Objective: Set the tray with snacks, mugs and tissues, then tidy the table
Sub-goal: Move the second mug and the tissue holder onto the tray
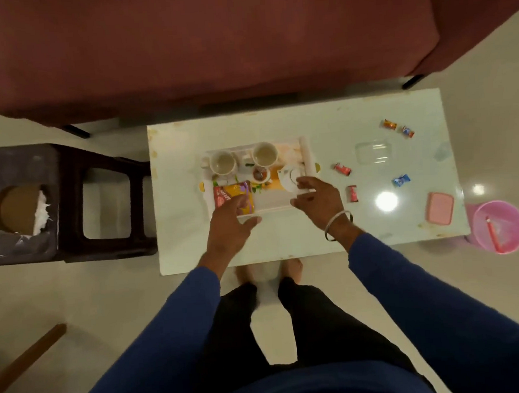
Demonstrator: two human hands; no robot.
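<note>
The white rectangular tray (pixel 271 206) on the pale table (pixel 286 240) carries a red-and-yellow snack packet (pixel 232 196), lettering unreadable; my left fingers (pixel 248 223) and right fingers (pixel 303 198) spread relaxed, holding nothing.

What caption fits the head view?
Both hands reach over a tray holding two mugs and a snack packet.

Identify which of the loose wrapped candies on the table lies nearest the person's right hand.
The dark red candy, just right of the right hand. The other red one, the blue one and the orange and blue-orange pair lie farther off.
</note>
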